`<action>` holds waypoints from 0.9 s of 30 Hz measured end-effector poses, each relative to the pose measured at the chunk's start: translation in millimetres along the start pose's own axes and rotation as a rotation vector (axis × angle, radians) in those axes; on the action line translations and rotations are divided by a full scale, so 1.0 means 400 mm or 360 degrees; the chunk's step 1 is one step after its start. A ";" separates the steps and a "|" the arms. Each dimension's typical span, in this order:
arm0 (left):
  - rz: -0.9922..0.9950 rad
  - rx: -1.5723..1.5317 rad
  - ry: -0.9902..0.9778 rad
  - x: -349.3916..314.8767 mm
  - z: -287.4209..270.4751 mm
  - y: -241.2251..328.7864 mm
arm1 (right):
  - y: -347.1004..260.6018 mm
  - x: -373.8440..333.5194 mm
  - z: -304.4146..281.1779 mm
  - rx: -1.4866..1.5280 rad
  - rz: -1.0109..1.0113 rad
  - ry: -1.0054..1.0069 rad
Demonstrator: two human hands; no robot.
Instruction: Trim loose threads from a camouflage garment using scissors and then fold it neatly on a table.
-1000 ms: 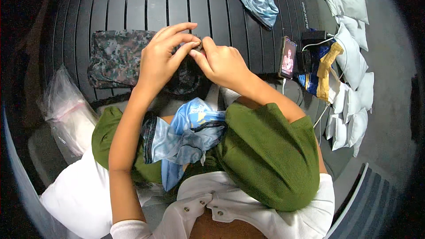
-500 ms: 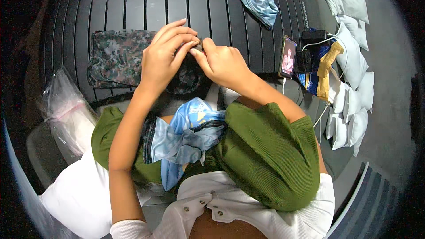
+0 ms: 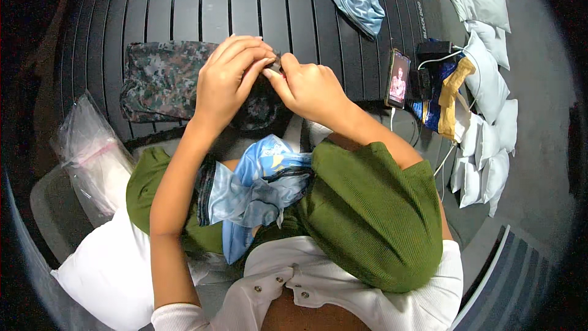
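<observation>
A dark camouflage cloth (image 3: 162, 79) lies folded on the slatted table, and part of it runs under my hands and hangs off the near edge. My left hand (image 3: 229, 76) is closed, thumb and forefinger pinching at the cloth's right end. Facing it, my right hand (image 3: 309, 89) is closed too, its thumb and forefinger pinching the same small bit of edge. The fingertips nearly meet, and they hide most of what lies between them. Light blue printed cloth (image 3: 251, 193) with dark trim rests on my lap, below both wrists.
The black slatted table (image 3: 214, 0) carries another blue cloth piece (image 3: 355, 0) at the far right. A lit phone (image 3: 399, 78) stands at right with a charging cable. White pillow-like packs (image 3: 487, 98) line the right side; a clear plastic bag (image 3: 92, 147) sits at left.
The raised fingers of my left hand have curled down toward its pinch. Both hands otherwise stay in nearly the same place, and the cloths have not visibly moved.
</observation>
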State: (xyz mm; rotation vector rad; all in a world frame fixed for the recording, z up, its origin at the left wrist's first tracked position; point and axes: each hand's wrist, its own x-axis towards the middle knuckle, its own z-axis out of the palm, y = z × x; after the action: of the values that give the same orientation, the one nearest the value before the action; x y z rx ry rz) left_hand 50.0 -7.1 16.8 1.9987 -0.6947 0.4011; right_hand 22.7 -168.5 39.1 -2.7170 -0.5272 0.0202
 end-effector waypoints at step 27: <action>-0.0834 -0.0833 -0.0371 -0.040 0.046 -0.107 | 0.105 -0.025 -0.036 0.1507 0.0852 0.0165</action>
State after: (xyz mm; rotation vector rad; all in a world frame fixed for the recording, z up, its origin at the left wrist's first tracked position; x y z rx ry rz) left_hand 63.7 -1.4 -30.0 1.6460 -0.3397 -0.3049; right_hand 29.7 -213.6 36.5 -1.8274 0.2273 0.2093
